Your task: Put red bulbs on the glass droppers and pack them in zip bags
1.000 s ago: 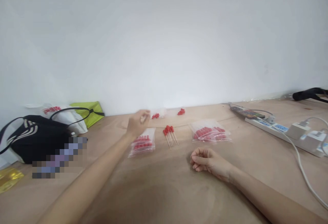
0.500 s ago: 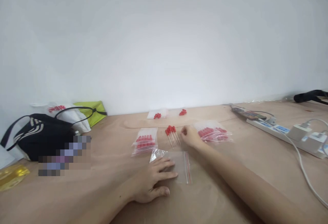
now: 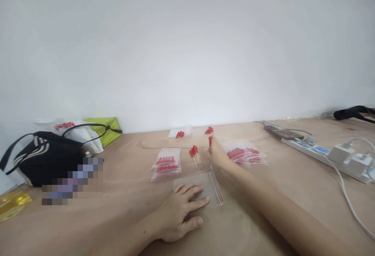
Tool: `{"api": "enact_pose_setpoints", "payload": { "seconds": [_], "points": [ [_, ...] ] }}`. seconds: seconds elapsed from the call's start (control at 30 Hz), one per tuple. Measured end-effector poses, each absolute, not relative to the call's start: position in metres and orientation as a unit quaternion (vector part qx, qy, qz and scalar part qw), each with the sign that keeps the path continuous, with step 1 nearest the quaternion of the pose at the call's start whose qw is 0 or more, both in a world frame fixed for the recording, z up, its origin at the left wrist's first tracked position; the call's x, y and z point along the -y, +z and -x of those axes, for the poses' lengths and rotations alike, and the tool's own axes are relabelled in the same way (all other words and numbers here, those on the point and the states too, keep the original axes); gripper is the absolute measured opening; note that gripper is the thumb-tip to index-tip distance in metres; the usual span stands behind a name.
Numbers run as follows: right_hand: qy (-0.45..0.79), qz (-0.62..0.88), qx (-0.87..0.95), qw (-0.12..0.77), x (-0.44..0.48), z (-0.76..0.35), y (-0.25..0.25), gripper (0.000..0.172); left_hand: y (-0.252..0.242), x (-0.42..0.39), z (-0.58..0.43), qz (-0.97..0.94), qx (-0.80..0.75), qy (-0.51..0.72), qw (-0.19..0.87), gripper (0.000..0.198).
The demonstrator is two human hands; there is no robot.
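Note:
My left hand [image 3: 183, 212] lies flat with fingers spread on a clear zip bag [image 3: 209, 187], whose red-lined seal is at the right. Beyond the bag lie a few thin sticks with red bulb-like tips [image 3: 194, 155]. Just right of them, my right hand [image 3: 218, 155] is closed in a pinch. A red tip [image 3: 210, 141] stands up from its fingers; how many sticks it holds is hidden. Filled zip bags with red-tipped pieces [image 3: 166, 162] lie to the left of the sticks. More filled bags [image 3: 243, 152] lie right of my right hand.
Small loose red pieces [image 3: 180, 134] lie near the wall by a white bag. A black bag [image 3: 48, 158] and a lime-green bag [image 3: 107, 131] stand at the left. A power strip [image 3: 319, 148] with chargers, a phone [image 3: 283, 132] and a white cable [image 3: 345, 193] occupy the right side.
My right hand has picked up at least one red-tipped stick, and fewer lie on the table. My left hand and the zip bag under it have shifted slightly right.

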State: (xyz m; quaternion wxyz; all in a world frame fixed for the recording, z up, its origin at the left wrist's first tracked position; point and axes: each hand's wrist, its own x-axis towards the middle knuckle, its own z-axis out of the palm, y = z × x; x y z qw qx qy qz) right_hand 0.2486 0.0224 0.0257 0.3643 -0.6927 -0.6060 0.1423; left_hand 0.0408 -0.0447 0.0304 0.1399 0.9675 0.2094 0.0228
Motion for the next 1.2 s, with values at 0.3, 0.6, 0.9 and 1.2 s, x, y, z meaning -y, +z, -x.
{"api": "enact_pose_setpoints", "payload": {
  "seconds": [0.3,0.6,0.9,1.2],
  "points": [
    [0.236,0.59,0.441,0.634,0.06,-0.315,-0.012,0.065,0.022,0.042,-0.071,-0.971,-0.187,0.073,0.127,0.046],
    [0.311,0.585,0.395,0.636,0.063,-0.311,-0.016,0.064,0.016,0.034,-0.049,-0.97,-0.173,0.091,0.144,0.037],
    [0.427,0.511,0.369,0.648,0.068,-0.303,-0.018,0.046,0.028,0.035,-0.056,-0.968,-0.162,0.041,0.188,0.039],
    [0.511,0.512,0.485,0.491,0.072,-0.317,-0.01,0.034,0.029,0.033,-0.056,-0.967,-0.168,0.014,0.193,0.043]
  ]
}}
